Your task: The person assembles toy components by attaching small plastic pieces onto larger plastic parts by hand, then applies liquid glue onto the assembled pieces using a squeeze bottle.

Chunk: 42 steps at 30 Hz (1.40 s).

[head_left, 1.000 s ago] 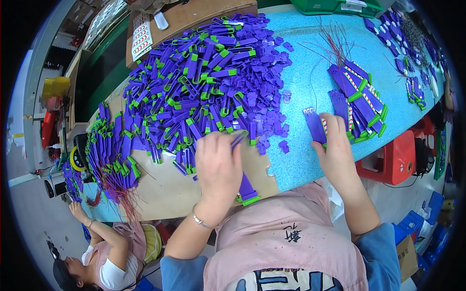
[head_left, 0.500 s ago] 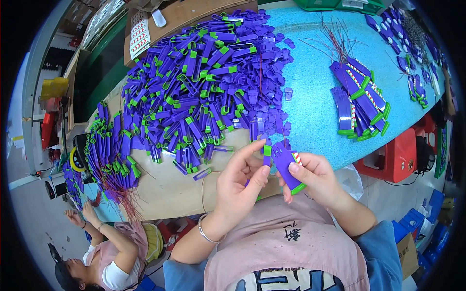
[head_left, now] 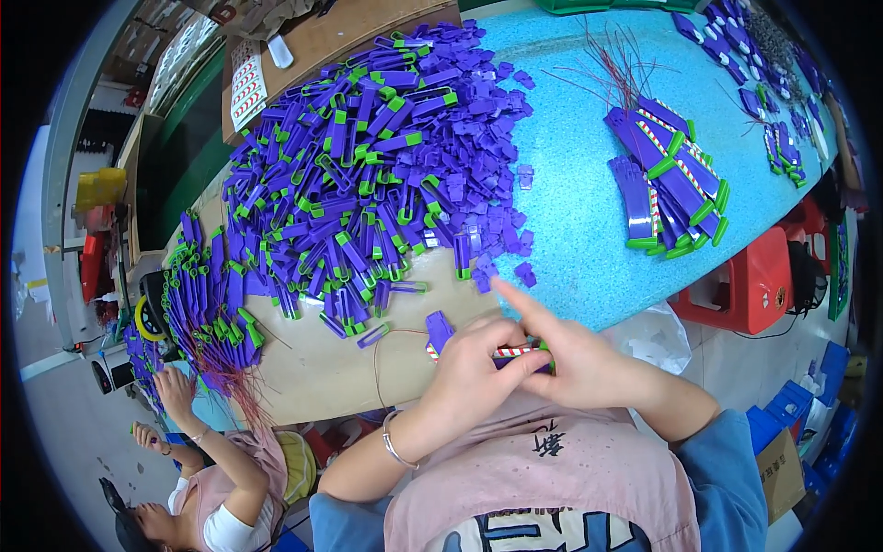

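Both my hands meet at the table's near edge around one purple plastic piece with a green end and a red-and-white striped strip along its side. My left hand is closed over its middle, so much of the piece is hidden. My right hand grips the green end between thumb and fingers, its index finger stretched out toward the pile. A thin reddish wire runs leftward from the piece. Just beyond my fingertips lie small flat purple parts, at the edge of a big pile of purple-and-green clips.
On the blue table covering at right lies a stack of striped purple pieces with wires. A wired bundle lies at left, near another person's hands. A red stool stands right, a cardboard box behind the pile.
The purple piece has turned from upright to lying sideways, its green end now pointing right. My hands have come together and lower, and my left hand now covers the piece's middle.
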Tool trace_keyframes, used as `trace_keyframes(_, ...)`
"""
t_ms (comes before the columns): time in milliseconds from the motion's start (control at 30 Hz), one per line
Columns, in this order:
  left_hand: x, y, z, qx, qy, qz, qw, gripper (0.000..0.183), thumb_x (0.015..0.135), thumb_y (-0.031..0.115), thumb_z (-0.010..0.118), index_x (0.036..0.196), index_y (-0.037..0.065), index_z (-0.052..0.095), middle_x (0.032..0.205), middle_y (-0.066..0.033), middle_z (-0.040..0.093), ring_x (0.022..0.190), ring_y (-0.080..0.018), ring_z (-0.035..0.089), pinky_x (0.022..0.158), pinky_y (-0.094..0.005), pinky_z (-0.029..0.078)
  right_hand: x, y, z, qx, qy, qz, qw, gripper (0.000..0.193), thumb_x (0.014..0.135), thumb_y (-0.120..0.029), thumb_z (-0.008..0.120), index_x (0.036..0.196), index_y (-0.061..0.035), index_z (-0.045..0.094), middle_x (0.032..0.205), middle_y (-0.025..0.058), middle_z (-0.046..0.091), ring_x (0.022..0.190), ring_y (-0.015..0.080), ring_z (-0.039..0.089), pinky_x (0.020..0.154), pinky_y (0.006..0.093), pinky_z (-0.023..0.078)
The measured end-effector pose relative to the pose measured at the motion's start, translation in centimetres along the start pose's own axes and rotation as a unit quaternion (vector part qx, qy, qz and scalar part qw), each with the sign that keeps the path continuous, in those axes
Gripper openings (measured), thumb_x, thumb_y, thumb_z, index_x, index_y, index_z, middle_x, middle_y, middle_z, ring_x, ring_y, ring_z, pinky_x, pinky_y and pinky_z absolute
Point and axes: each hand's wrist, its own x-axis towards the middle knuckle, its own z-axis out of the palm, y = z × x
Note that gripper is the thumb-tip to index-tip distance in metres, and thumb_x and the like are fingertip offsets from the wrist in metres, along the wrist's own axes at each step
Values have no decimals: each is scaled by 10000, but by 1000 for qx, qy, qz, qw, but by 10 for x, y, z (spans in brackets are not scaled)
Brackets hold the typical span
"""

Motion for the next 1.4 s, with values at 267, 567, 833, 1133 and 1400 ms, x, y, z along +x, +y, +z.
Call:
trace_keyframes(267, 26, -8, -47, -310, -61, 221, 923, 274, 962, 201, 521, 789, 24, 637, 894, -89, 606, 813, -195, 543, 709, -322, 441, -25, 10, -31, -34, 43, 30, 998, 374, 873, -96, 640, 1229, 4, 582, 946, 170, 628, 884, 302, 623, 777, 377, 482)
trace_keyframes(567, 56, -11, -12, 284, 99, 287, 909, 205, 742, 9, 674, 939, 61, 651, 970, -110, 601, 915, -285, 557, 804, -398, 449, -25, 12, -29, 43, 29, 90, 995, 138, 840, -80, 694, 886, 4, 594, 820, 79, 631, 751, 151, 614, 674, 316, 474)
trace_keyframes(833, 9, 12, -23, 193, 76, 302, 930, 295, 749, 37, 714, 1042, 50, 682, 793, -69, 601, 699, -246, 537, 625, -345, 434, -4, -5, -9, 59, 93, 123, 986, 106, 856, -64, 624, 931, 12, 621, 736, 128, 634, 662, 178, 646, 582, 328, 489)
trace_keyframes(1133, 5, 5, -15, 108, 131, 203, 964, 185, 768, 69, 726, 935, 25, 660, 781, -75, 604, 723, -254, 569, 655, -349, 454, 0, -5, -1, -176, 97, -3, 980, 124, 797, -123, 640, 787, -8, 593, 625, 150, 583, 578, 336, 606, 517, 412, 457)
trace_keyframes(1400, -7, 0, -20, 29, 51, 101, 993, 101, 848, 85, 676, 893, 14, 619, 821, -90, 626, 768, -241, 610, 697, -340, 478, 0, -2, -2, -183, 54, 2, 982, 149, 799, -146, 677, 755, -21, 608, 616, 139, 567, 599, 332, 602, 547, 408, 463)
